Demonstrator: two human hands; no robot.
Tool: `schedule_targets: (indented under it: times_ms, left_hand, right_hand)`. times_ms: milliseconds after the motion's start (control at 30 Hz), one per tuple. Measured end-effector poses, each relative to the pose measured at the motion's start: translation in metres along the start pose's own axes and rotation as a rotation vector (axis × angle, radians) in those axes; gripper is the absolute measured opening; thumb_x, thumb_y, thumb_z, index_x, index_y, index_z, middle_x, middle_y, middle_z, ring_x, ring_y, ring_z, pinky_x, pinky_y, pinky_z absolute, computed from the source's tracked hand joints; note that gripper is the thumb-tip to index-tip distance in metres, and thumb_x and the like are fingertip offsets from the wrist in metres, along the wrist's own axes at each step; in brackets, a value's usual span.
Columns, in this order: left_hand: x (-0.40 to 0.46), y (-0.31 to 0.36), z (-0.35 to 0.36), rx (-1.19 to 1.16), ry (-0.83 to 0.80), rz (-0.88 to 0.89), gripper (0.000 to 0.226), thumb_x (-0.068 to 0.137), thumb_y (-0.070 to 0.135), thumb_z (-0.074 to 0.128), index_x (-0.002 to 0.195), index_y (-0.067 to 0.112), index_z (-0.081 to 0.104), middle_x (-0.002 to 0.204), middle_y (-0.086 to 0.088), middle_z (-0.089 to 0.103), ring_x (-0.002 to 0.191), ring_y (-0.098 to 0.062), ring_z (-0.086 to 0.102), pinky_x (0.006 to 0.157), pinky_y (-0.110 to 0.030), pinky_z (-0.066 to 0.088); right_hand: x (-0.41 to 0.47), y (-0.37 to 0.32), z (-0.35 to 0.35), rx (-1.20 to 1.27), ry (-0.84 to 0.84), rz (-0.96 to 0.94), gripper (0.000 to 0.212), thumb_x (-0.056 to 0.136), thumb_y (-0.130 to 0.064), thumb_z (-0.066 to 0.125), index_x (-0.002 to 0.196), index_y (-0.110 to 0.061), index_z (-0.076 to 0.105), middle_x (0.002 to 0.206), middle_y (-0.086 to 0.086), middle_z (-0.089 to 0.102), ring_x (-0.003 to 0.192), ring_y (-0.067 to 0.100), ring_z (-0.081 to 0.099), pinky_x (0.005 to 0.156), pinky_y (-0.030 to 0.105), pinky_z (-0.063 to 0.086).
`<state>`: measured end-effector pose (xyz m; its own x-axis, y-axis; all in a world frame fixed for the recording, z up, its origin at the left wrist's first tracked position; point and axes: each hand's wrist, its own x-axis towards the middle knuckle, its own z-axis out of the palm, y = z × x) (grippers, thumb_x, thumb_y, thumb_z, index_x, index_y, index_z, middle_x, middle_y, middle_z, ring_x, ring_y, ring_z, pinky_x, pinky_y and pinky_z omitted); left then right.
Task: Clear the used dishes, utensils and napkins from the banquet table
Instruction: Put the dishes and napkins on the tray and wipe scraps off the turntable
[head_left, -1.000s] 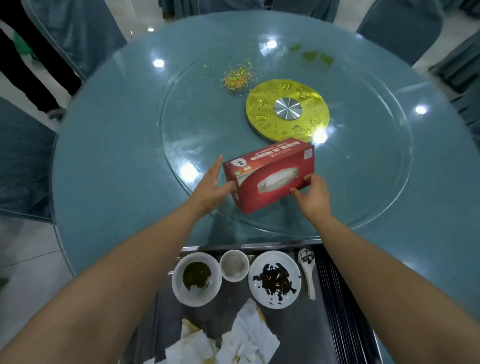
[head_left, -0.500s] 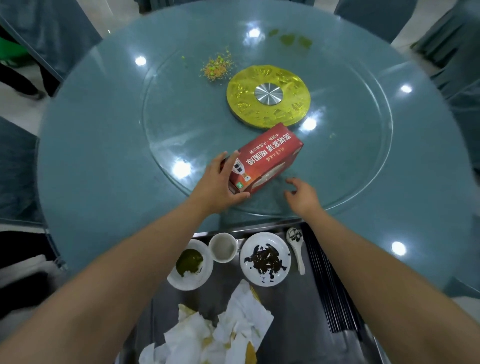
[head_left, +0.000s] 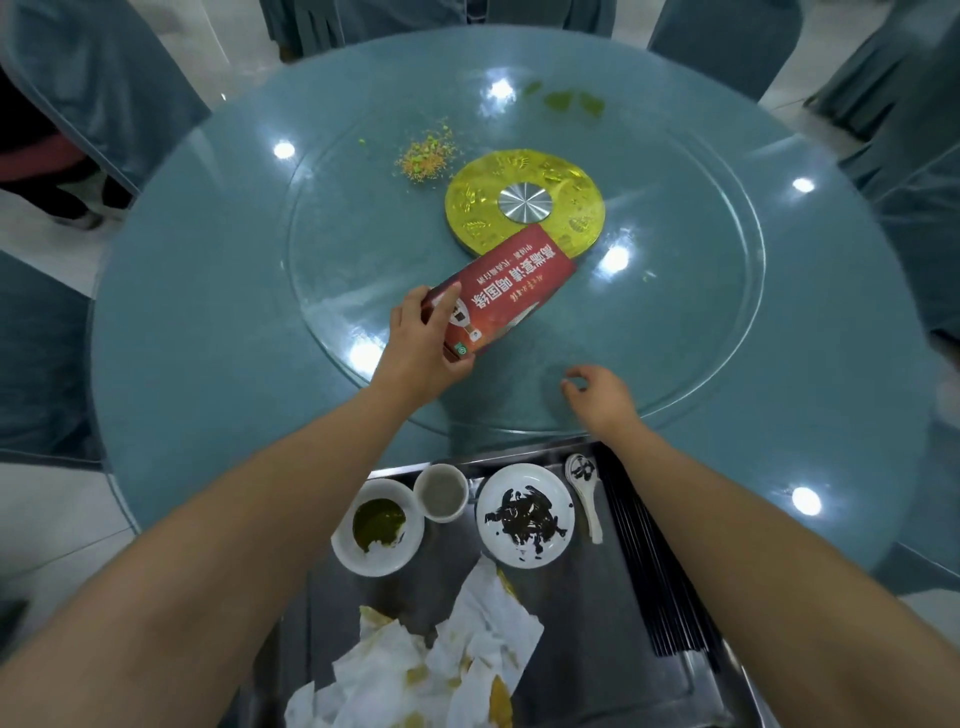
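Observation:
A red tissue box (head_left: 511, 288) lies tilted on the glass turntable (head_left: 675, 322) of the round blue table (head_left: 197, 364). My left hand (head_left: 423, 348) grips the box's near end, thumb underneath and fingers over the top. My right hand (head_left: 600, 392) hovers empty over the turntable's near edge, fingers loosely curled. Below the table edge a metal cart tray (head_left: 597, 623) holds a white bowl with green residue (head_left: 376, 527), a small cup (head_left: 441, 491), a white plate with dark scraps (head_left: 524, 514), a spoon (head_left: 587, 483), black chopsticks (head_left: 660, 566) and crumpled napkins (head_left: 441, 665).
A gold hub (head_left: 524, 202) sits at the turntable's centre. Orange and green crumbs (head_left: 428, 153) and green smears (head_left: 569, 98) lie on the glass beyond it. Blue-covered chairs (head_left: 88, 88) ring the table.
My right hand let go of the tissue box and drew back. My left hand now holds the box alone and has swung it round so that its far end points toward the gold hub.

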<state>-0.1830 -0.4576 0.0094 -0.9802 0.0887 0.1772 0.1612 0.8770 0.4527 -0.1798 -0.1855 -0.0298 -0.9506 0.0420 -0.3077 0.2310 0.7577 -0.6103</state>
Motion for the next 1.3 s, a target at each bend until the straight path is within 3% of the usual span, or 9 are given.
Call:
schedule_targets:
  times_ms: [200, 333, 533, 667, 767, 900, 1067, 1300]
  left_hand:
    - [-0.005, -0.008, -0.011, -0.235, -0.072, -0.166, 0.092, 0.074, 0.046, 0.079, 0.150, 0.027, 0.031, 0.141, -0.008, 0.034, 0.125, -0.024, 0.048, 0.104, -0.037, 0.047]
    - [-0.008, -0.011, -0.017, -0.297, -0.090, -0.225, 0.092, 0.074, 0.046, 0.080, 0.150, 0.028, 0.032, 0.137, -0.004, 0.039, 0.114, -0.014, 0.053, 0.094, -0.021, 0.042]
    - [-0.012, -0.015, -0.023, -0.326, -0.113, -0.273, 0.091, 0.072, 0.054, 0.078, 0.149, 0.034, 0.034, 0.134, -0.003, 0.047, 0.107, -0.008, 0.053, 0.089, -0.022, 0.044]
    - [-0.012, -0.018, -0.024, -0.397, -0.143, -0.266, 0.085, 0.070, 0.055, 0.078, 0.144, 0.037, 0.039, 0.128, -0.003, 0.054, 0.107, -0.016, 0.063, 0.092, -0.035, 0.056]
    - [-0.015, -0.016, -0.025, -0.387, -0.135, -0.267, 0.087, 0.067, 0.061, 0.076, 0.142, 0.040, 0.039, 0.127, -0.001, 0.053, 0.105, -0.014, 0.062, 0.087, -0.027, 0.054]
    - [-0.017, -0.013, -0.027, -0.399, -0.136, -0.262, 0.088, 0.062, 0.067, 0.073, 0.140, 0.043, 0.038, 0.120, 0.006, 0.052, 0.099, -0.007, 0.060, 0.075, -0.012, 0.044]
    - [-0.021, -0.007, -0.028, -0.420, -0.138, -0.255, 0.087, 0.062, 0.066, 0.073, 0.139, 0.045, 0.037, 0.117, 0.010, 0.052, 0.096, 0.001, 0.059, 0.072, -0.008, 0.041]
    - [-0.023, -0.005, -0.032, -0.437, -0.136, -0.254, 0.081, 0.067, 0.062, 0.074, 0.138, 0.042, 0.042, 0.113, 0.015, 0.055, 0.090, 0.009, 0.060, 0.068, -0.005, 0.041]
  right_hand:
    - [0.000, -0.029, 0.003, 0.046, 0.037, -0.059, 0.031, 0.095, -0.030, 0.061, 0.119, -0.012, 0.068, 0.119, 0.007, 0.069, 0.108, 0.025, 0.064, 0.099, 0.033, 0.048]
    - [0.001, -0.049, 0.009, 0.078, 0.098, -0.105, 0.023, 0.092, -0.033, 0.064, 0.104, -0.014, 0.072, 0.100, 0.001, 0.072, 0.092, 0.021, 0.065, 0.086, 0.033, 0.052]
    - [0.005, -0.071, 0.017, 0.101, 0.153, -0.124, 0.019, 0.090, -0.035, 0.066, 0.100, -0.020, 0.072, 0.076, -0.011, 0.059, 0.075, 0.014, 0.058, 0.070, 0.029, 0.048]
    - [0.007, -0.079, 0.019, 0.044, 0.206, -0.099, 0.026, 0.087, -0.043, 0.068, 0.099, -0.020, 0.065, 0.091, -0.003, 0.060, 0.080, 0.017, 0.058, 0.067, 0.032, 0.047]
    - [0.008, -0.084, 0.021, 0.006, 0.222, -0.066, 0.033, 0.085, -0.045, 0.069, 0.102, -0.018, 0.059, 0.103, 0.002, 0.058, 0.091, 0.022, 0.059, 0.078, 0.040, 0.052]
    - [0.011, -0.090, 0.026, -0.056, 0.235, -0.026, 0.034, 0.088, -0.042, 0.061, 0.109, -0.016, 0.054, 0.111, 0.006, 0.053, 0.099, 0.028, 0.058, 0.083, 0.045, 0.052]
    - [0.011, -0.097, 0.033, -0.122, 0.303, -0.004, 0.035, 0.091, -0.033, 0.059, 0.119, -0.012, 0.054, 0.116, 0.008, 0.054, 0.105, 0.028, 0.055, 0.080, 0.042, 0.049]
    - [0.005, -0.089, 0.030, -0.046, 0.334, -0.042, 0.023, 0.097, -0.027, 0.054, 0.105, -0.011, 0.068, 0.106, 0.008, 0.057, 0.095, 0.026, 0.057, 0.072, 0.035, 0.048]
